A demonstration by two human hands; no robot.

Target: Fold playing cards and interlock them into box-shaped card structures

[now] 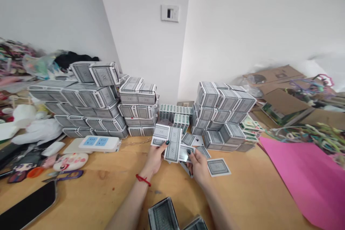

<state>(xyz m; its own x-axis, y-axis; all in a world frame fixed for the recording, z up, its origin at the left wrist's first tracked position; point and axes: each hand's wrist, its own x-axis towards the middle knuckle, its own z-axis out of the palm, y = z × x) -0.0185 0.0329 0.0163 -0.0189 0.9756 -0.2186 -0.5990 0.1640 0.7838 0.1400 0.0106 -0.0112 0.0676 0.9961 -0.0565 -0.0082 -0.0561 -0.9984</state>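
Near the middle of the head view, my left hand grips overlapping playing cards, thumb on top, backs facing up. A red string bracelet circles the left wrist. To its right, my right hand pinches another card at the right end of the overlapping cards. Loose cards lie on the table behind and beside the hands, one face up with a black club mark. A separate card lies face down right of my right hand. Open boxes made of cards stand at the bottom edge.
Stacked card blocks rise at the left and more at the right. Green-edged boxes stand between them. On the wooden table are a phone, scissors, a white power strip and pink paper.
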